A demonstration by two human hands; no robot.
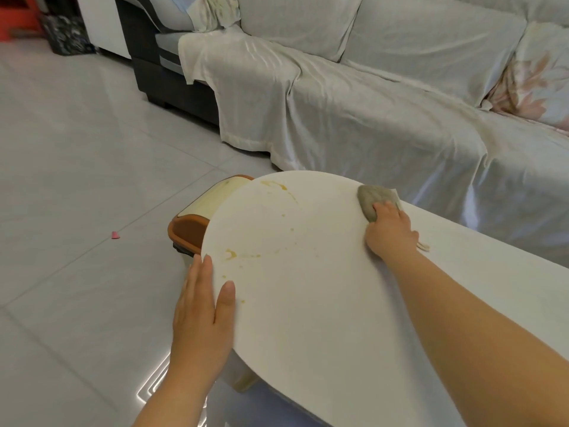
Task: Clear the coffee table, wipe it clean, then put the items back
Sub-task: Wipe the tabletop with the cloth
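The white coffee table [308, 291] fills the lower right, its rounded end toward the left. Yellow-orange smears and spots [278, 187] mark its far edge and the near left part. My right hand [389, 232] presses a grey-brown cloth [374, 200] onto the tabletop near the far edge, fingers curled over it. My left hand [204, 303] lies flat against the table's rounded left rim, thumb on top, fingers straight, holding nothing. No other items stand on the visible tabletop.
An orange and cream bin [203, 217] with a swing lid stands on the floor just beyond the table's left end. A sofa under a white sheet [354, 97] runs along the far side. A small pink scrap [115, 235] lies on the grey tiles.
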